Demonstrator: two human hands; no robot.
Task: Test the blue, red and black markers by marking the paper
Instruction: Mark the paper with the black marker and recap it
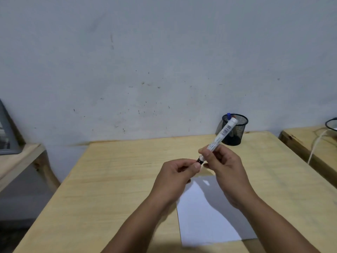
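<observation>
Paper [206,212] looks unmarked so far (early days), right hand [224,167] gripping the black marker [221,136], left hand [177,172] pinching its cap end.

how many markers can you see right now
2: a white-barrelled marker held in both hands above the paper, and a blue-capped one in the mesh cup. More may hide inside.

Pale wooden table [116,179], matt paper [204,221]
</observation>
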